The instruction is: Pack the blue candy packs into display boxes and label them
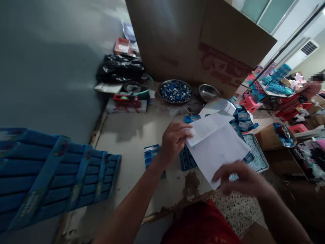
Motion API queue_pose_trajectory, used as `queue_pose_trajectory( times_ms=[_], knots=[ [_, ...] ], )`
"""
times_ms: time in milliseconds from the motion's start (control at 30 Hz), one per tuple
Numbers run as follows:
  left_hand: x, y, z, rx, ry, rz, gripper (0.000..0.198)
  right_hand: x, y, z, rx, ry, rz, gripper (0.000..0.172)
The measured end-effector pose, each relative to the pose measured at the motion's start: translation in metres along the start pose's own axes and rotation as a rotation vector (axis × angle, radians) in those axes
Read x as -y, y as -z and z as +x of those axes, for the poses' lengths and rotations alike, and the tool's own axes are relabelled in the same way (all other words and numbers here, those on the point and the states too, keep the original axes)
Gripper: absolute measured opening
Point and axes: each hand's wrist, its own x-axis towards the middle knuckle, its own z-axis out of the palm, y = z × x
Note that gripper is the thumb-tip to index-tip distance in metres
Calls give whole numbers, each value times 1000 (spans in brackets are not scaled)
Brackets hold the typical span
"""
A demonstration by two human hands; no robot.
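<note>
A folded sheet of white paper [220,149] is spread at an angle above the table, its crease running across the upper part. My left hand [174,139] pinches the sheet's left edge between thumb and fingers. Close to the lower corner of the paper is my right hand [241,178], its fingers smeared by motion, so I cannot make out whether they grip the sheet. Under the paper a dark blue tray [187,161] shows in part. To the left of it lie several small blue packs [151,153], partly covered by my left forearm.
Stacked blue boxes [61,176] rise at the left. Behind stand a metal bowl of blue and white pieces [175,91], another metal bowl [208,92] and a cardboard sheet [175,37]. At right are a tray of pale beads [256,152], blue packs [241,118] and a person [311,89].
</note>
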Motion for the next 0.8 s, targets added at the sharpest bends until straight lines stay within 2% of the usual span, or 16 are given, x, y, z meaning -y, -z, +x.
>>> queue_pose_trajectory(
  times_ms=[100,133,167,200,267,333,400,500,667,733,800],
  knots=[
    [-2,-3,-20,-54,-85,114,30,-5,78,6,-766,166,-11,20],
    [-2,-2,-28,-74,-86,113,30,-12,100,13,-920,214,-36,22],
    [-1,-2,-35,-86,-82,99,30,-19,119,22,-993,229,-60,24],
    [-1,-1,-41,-89,-77,77,29,-26,136,32,-1009,229,-72,28],
    [-2,-1,-47,-93,-57,46,30,-36,160,54,-907,186,-45,47],
    [-4,-2,-48,-117,-34,58,30,-40,174,75,-727,131,31,68],
    [-7,-3,-46,-161,7,91,29,-40,178,91,-527,83,108,78],
    [-13,-5,-41,-227,92,107,28,-36,175,105,-378,99,187,74],
    [-14,-4,-40,-298,198,113,27,-30,170,103,-393,212,199,53],
    [-12,5,-39,-284,237,151,27,-28,168,98,-383,231,183,48],
    [-13,21,-31,-217,268,143,21,-25,165,93,-382,259,167,45]
  ],
)
